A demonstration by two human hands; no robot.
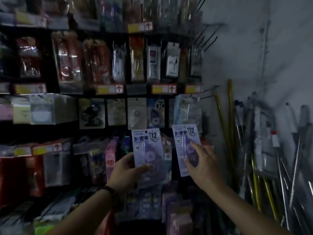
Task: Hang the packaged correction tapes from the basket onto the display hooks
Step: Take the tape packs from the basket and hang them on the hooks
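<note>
- Rack (42, 131) fills the left and middle, dim and blurred, hung row on row with packets; yellow price tags (163, 89) with red arrows run along its rails.
- Pale wall (245, 48) stands to the right, with yellow and grey poles (228, 116) leaning against it.
- Left pack (149, 150) is held upright before the rack's lower rows: a lilac card with blue characters, a "12" badge at the top right corner and a clear blister over a round purple tape.
- Right pack (183, 141), the same design, sits just beside it, slightly higher and tilted a little left.
- Left hand (125, 172) grips the left pack's lower edge, thumb across the front.
- Right hand (203, 161) grasps the right pack, fingers curled on the blister.
- Bare hook (209, 96) juts from the rack's right edge, above the right pack.
- Dark bracelet (112, 194) circles the left wrist.
</note>
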